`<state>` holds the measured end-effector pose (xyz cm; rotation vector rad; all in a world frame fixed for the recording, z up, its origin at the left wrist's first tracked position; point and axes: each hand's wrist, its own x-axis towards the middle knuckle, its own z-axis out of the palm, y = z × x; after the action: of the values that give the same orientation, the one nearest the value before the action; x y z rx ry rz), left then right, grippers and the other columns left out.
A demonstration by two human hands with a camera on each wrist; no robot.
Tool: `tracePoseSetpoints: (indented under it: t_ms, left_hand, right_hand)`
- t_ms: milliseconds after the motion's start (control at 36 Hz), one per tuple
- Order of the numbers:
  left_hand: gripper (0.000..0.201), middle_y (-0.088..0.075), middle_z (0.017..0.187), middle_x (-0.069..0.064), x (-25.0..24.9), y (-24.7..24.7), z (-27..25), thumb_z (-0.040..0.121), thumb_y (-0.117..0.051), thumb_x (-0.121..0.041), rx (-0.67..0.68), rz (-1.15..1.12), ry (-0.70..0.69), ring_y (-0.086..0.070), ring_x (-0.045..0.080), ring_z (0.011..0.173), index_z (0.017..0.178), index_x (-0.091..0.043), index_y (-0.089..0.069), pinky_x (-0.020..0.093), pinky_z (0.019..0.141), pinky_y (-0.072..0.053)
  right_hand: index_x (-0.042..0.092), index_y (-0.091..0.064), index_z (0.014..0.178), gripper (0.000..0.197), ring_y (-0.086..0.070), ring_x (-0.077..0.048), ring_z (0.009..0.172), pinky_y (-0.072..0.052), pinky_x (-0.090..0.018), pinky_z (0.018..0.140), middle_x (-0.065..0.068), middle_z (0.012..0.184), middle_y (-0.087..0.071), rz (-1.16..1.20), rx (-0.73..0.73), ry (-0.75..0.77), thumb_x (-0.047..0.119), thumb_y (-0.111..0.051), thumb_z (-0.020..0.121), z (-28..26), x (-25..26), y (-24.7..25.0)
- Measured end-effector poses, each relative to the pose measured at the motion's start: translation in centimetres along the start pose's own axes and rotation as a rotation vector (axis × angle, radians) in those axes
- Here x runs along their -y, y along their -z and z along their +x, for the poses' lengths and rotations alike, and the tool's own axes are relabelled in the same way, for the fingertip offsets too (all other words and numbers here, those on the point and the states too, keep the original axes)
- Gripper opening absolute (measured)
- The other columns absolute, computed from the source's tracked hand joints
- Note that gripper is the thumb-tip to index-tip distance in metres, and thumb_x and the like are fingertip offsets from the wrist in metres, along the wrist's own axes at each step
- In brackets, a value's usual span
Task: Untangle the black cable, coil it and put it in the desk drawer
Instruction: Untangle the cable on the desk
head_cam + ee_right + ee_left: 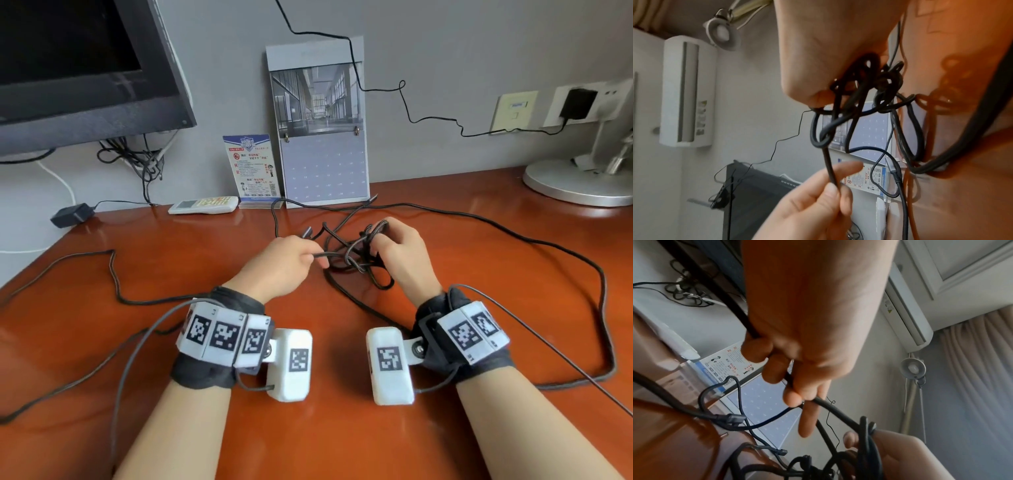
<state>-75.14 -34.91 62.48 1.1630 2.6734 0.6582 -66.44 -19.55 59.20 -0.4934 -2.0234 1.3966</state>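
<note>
A black cable lies knotted in a tangle at the middle of the brown desk, with long loops trailing right and left. My left hand pinches one strand of the cable just left of the knot, thumb and curled fingers round it. My right hand grips the tangle itself, several loops bunched under its fingers. In the right wrist view the left hand holds a strand running up into the knot. A plug end lies on the desk. No drawer is in view.
A monitor stands at the back left, a calendar and a card against the wall. A white remote and a black adapter lie at the back. A lamp base sits far right.
</note>
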Motion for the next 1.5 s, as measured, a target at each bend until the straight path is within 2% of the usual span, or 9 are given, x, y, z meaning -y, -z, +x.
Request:
tracePoseSetpoints:
  t_ms: [194,444,528,639,750,861,1028,1167,1500]
  left_hand:
    - [0.042,-0.067,0.091,0.000,-0.3,-0.7,-0.5,0.094,-0.040,-0.005,-0.110,-0.054,-0.100,-0.056,0.025,0.087,0.110,-0.029,-0.070,0.023,0.071,-0.038]
    - [0.034,-0.066,0.073,-0.014,-0.1,-1.6,-0.8,0.090,-0.043,-0.002,-0.145,-0.231,-0.131,-0.055,-0.003,0.081,0.109,-0.023,-0.061,0.002,0.067,-0.034]
    - [0.024,-0.067,0.074,-0.012,-0.1,-2.2,-0.8,0.088,-0.042,-0.018,-0.120,-0.370,-0.078,-0.058,0.007,0.098,0.091,-0.029,-0.063,0.024,0.087,-0.041]
    - [0.035,-0.066,0.068,-0.011,0.1,-2.9,-0.8,0.079,-0.043,-0.053,-0.191,-0.301,-0.001,-0.062,0.012,0.082,0.072,-0.027,-0.065,0.032,0.079,-0.046]
    - [0.038,-0.066,0.072,0.003,0.7,-3.2,-0.6,0.087,-0.046,-0.046,-0.246,-0.191,0.011,-0.061,0.018,0.077,0.073,-0.015,-0.060,0.027,0.067,-0.043]
    - [0.025,-0.064,0.059,-0.009,0.8,-3.1,-0.3,0.090,-0.045,-0.032,-0.322,-0.234,0.027,-0.062,0.004,0.071,0.079,-0.020,-0.063,0.027,0.061,-0.040]
    - [0.022,-0.063,0.069,0.005,1.2,-3.5,0.0,0.092,-0.043,-0.026,-0.367,-0.262,-0.007,-0.058,0.027,0.068,0.083,-0.012,-0.058,0.039,0.062,-0.046]
    - [0.028,-0.055,0.063,-0.004,1.1,-3.6,0.1,0.096,-0.044,-0.022,-0.362,-0.235,-0.028,-0.049,0.019,0.060,0.068,-0.026,-0.045,0.034,0.057,-0.036]
    - [0.020,-0.067,0.073,-0.006,0.9,-3.3,-0.2,0.097,-0.029,-0.027,-0.413,-0.066,0.078,-0.060,0.024,0.079,0.087,-0.024,-0.046,0.034,0.070,-0.042]
  right_hand:
    - [0.018,-0.031,0.065,0.020,-0.043,-0.027,0.064,-0.038,-0.044,0.069,-0.004,0.060,-0.047,-0.142,0.010,0.018,0.016,-0.037,0.084,-0.8,1.0,-0.4]
    - [0.021,-0.034,0.067,0.017,-0.042,-0.026,0.069,-0.032,-0.039,0.074,0.000,0.062,-0.046,-0.277,0.128,0.022,0.022,-0.036,0.083,-1.1,1.2,-1.0]
    - [0.020,-0.043,0.072,0.013,-0.049,-0.031,0.071,-0.039,-0.041,0.074,0.000,0.065,-0.053,-0.260,0.144,0.036,0.030,-0.035,0.075,-1.1,1.0,-1.4]
    - [0.019,-0.051,0.093,0.012,-0.050,-0.021,0.071,-0.042,-0.034,0.071,0.002,0.076,-0.058,-0.168,0.146,0.073,0.013,-0.050,0.083,-0.9,0.5,-1.8]
    - [0.018,-0.048,0.096,0.023,-0.044,-0.021,0.089,-0.034,-0.031,0.081,-0.002,0.089,-0.053,-0.183,-0.008,0.186,0.017,-0.055,0.074,-0.7,-0.2,-2.2]
    - [0.022,-0.052,0.082,0.013,-0.046,-0.021,0.085,-0.027,-0.010,0.079,0.003,0.086,-0.050,-0.278,-0.089,0.353,0.022,-0.054,0.069,-1.1,0.5,-2.0]
    - [0.032,-0.065,0.079,0.004,-0.049,-0.009,0.069,-0.034,-0.026,0.060,0.014,0.060,-0.049,-0.562,0.096,0.317,0.035,-0.062,0.079,-2.3,1.5,-2.0]
    - [0.036,-0.070,0.102,0.024,-0.044,-0.008,0.075,-0.034,-0.026,0.062,0.014,0.065,-0.041,-0.673,0.197,0.357,0.043,-0.063,0.080,-2.1,1.4,-1.9]
    - [0.012,-0.073,0.082,0.009,-0.057,-0.027,0.071,-0.047,-0.037,0.062,-0.004,0.083,-0.056,-0.402,-0.173,0.414,0.009,-0.064,0.081,-1.7,0.7,-2.5]
